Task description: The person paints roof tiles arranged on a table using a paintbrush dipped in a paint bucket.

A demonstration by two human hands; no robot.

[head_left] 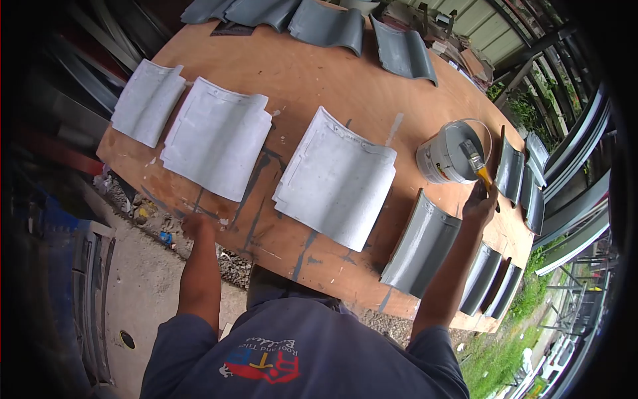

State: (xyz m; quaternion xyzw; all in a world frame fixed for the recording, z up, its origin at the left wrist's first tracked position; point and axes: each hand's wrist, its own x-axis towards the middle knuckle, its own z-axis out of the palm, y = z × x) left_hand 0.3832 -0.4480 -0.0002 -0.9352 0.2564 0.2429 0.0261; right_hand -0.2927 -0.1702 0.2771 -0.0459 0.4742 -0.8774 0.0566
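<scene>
My right hand [480, 203] grips the yellow handle of a paintbrush [476, 158]. The brush's bristles are at the inner wall of a white bucket [435, 159] of grey paint. Below that forearm lies a roof tile [425, 243] coated in glossy grey. My left hand [198, 227] is at the near table edge, below a pale unpainted tile [216, 139]; its fingers are too indistinct to read. Another pale tile [337, 179] lies between my hands, and a third pale tile [147, 103] is at the far left.
The wooden table [299, 73] bears grey paint streaks. Several grey tiles line its far side, including a curved one [403, 50]; more stand along the right edge, such as a dark grey tile [510, 166]. Gravel and concrete [146, 279] lie below the near edge.
</scene>
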